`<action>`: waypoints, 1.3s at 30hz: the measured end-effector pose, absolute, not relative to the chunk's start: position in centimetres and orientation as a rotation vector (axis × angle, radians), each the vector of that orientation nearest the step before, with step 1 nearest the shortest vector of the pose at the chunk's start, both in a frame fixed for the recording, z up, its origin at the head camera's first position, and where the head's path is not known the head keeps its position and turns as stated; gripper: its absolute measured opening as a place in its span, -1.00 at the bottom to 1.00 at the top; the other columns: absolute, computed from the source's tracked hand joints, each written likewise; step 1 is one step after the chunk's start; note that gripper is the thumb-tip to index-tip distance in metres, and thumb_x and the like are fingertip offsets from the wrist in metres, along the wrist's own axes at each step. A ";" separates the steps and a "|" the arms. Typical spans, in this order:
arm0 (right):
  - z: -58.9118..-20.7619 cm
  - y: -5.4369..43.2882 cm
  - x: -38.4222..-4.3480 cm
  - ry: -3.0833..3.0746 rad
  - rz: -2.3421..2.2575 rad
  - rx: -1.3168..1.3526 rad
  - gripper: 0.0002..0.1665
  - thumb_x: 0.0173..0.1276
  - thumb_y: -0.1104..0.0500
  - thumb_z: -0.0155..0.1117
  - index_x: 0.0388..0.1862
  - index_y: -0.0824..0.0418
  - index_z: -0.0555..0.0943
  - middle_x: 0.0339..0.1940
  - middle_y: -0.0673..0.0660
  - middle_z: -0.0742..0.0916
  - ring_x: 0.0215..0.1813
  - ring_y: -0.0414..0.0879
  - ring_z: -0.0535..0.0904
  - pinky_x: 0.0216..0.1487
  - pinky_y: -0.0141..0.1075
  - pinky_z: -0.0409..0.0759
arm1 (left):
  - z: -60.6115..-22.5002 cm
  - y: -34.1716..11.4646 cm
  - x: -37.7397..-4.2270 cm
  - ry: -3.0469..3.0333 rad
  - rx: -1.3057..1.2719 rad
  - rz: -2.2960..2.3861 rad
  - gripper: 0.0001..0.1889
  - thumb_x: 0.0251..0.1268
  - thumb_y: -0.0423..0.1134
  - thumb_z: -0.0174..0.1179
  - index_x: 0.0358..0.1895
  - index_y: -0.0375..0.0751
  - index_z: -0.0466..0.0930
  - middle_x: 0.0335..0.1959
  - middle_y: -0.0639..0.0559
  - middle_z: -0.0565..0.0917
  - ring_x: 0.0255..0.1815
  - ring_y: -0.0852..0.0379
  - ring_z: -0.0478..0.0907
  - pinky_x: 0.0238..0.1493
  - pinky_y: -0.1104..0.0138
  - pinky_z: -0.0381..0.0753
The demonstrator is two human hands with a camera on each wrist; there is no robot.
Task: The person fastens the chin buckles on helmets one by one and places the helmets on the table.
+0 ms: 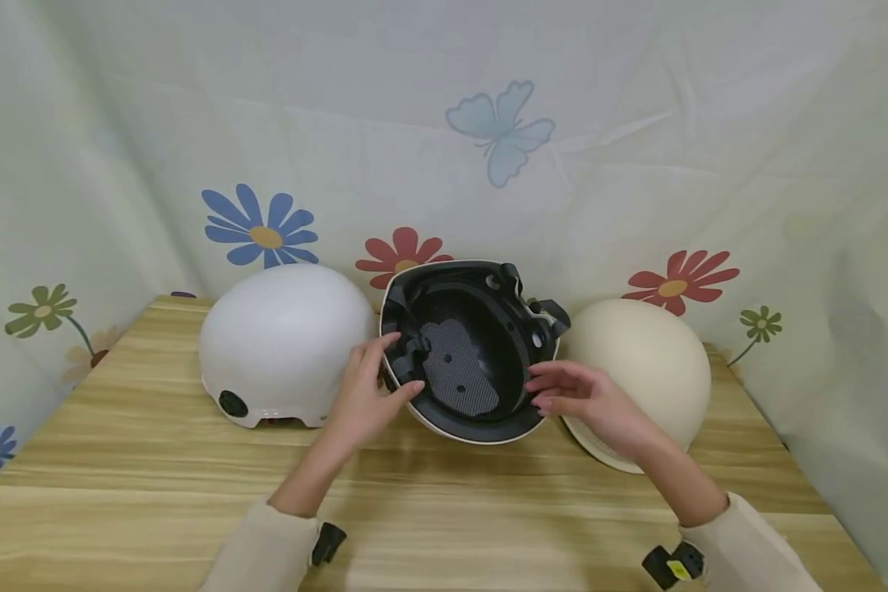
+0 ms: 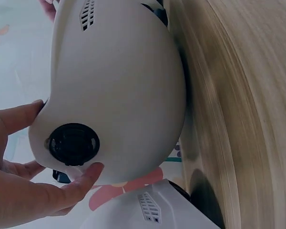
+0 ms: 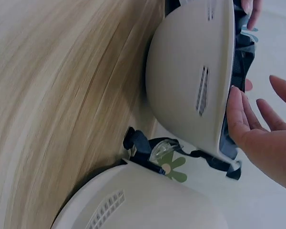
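Observation:
A cream helmet [image 1: 481, 432] lies crown-down on the table, its black padded lining [image 1: 462, 362] and straps [image 1: 551, 316] facing up. My left hand [image 1: 366, 399] holds its left rim. In the left wrist view, one fingertip presses the shell beside a round black disc [image 2: 74, 144] while another digit is at the rim. My right hand [image 1: 592, 403] is at the opposite rim, fingers extended. The right wrist view shows its fingertips [image 3: 236, 107] at the edge of the lining, with another digit held apart from the helmet.
A white helmet [image 1: 284, 337] stands dome-up on the left, close to the middle one. On the right sits a beige helmet [image 1: 647, 370], also dome-up. The wooden table [image 1: 444, 510] backs onto a flower-printed cloth [image 1: 326, 123].

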State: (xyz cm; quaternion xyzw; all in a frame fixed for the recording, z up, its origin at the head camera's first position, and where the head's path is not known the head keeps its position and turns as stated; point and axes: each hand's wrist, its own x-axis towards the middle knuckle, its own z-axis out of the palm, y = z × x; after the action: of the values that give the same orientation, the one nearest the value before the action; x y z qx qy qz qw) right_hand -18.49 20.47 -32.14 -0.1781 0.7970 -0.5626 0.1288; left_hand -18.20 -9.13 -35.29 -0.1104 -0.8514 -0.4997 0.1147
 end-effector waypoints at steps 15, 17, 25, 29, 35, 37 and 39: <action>-32.1 22.3 -19.3 2.432 -1.709 -0.364 -0.51 0.30 0.34 0.12 0.17 0.50 0.30 0.03 0.45 0.47 -0.16 -0.16 0.57 -0.11 -0.29 0.57 | -35.2 -10.3 -18.6 -2.508 -0.286 -1.498 -0.42 0.09 -0.26 0.31 0.16 -0.37 0.32 0.07 -0.31 0.30 0.08 -0.14 0.38 -0.04 0.09 0.51; -32.1 22.3 -19.3 2.427 -1.705 -0.364 -0.51 0.30 0.34 0.13 0.17 0.49 0.30 0.03 0.46 0.46 -0.15 -0.14 0.57 -0.11 -0.29 0.57 | -35.2 -10.4 -18.6 -2.517 -0.278 -1.487 -0.43 0.09 -0.25 0.31 0.15 -0.37 0.31 0.06 -0.31 0.30 0.07 -0.14 0.39 -0.05 0.10 0.52; -31.8 22.6 -19.5 2.456 -1.727 -0.333 -0.48 0.32 0.32 0.11 0.21 0.47 0.27 0.07 0.46 0.44 -0.10 -0.02 0.56 -0.08 -0.24 0.56 | -35.4 -10.9 -18.9 -2.481 -0.406 -1.503 -0.49 0.08 -0.46 0.25 0.14 -0.39 0.32 0.01 -0.34 0.33 0.07 -0.18 0.39 -0.08 0.10 0.54; -31.5 22.5 -19.7 2.465 -1.785 -0.272 -0.46 0.33 0.29 0.11 0.24 0.44 0.23 0.10 0.42 0.43 -0.09 -0.03 0.56 -0.07 -0.26 0.56 | -35.5 -11.4 -19.0 -2.488 -0.458 -1.485 -0.50 0.06 -0.51 0.25 0.13 -0.36 0.36 0.02 -0.33 0.36 0.08 -0.20 0.40 -0.09 0.10 0.54; -31.5 22.4 -19.9 2.484 -1.772 -0.253 -0.44 0.34 0.28 0.11 0.26 0.42 0.22 0.14 0.41 0.39 -0.13 -0.15 0.56 -0.06 -0.26 0.55 | -35.8 -11.9 -19.0 -2.494 -0.488 -1.485 -0.48 0.00 -0.54 0.28 0.11 -0.35 0.39 0.06 -0.30 0.38 0.08 -0.20 0.41 -0.08 0.10 0.53; -31.5 22.4 -20.0 2.492 -1.756 -0.273 -0.42 0.33 0.27 0.13 0.27 0.42 0.22 0.14 0.42 0.39 -0.15 -0.20 0.56 -0.07 -0.27 0.55 | -35.8 -12.0 -18.9 -2.491 -0.498 -1.490 -0.47 -0.03 -0.55 0.29 0.10 -0.35 0.40 0.06 -0.29 0.38 0.08 -0.20 0.41 -0.07 0.09 0.52; -31.6 22.3 -20.1 2.499 -1.741 -0.293 -0.42 0.31 0.27 0.15 0.26 0.41 0.25 0.12 0.42 0.41 -0.17 -0.21 0.55 -0.08 -0.30 0.55 | -35.7 -12.0 -18.8 -2.492 -0.513 -1.493 -0.45 -0.05 -0.56 0.30 0.11 -0.34 0.40 0.06 -0.28 0.39 0.09 -0.19 0.41 -0.06 0.08 0.52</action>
State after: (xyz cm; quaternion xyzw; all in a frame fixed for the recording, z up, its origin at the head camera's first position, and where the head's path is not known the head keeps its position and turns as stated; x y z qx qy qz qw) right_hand -20.12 22.26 -31.59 -0.0957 0.8160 -0.5686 0.0408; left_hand -18.82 -12.00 -35.74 -0.1730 -0.8408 -0.5039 0.0958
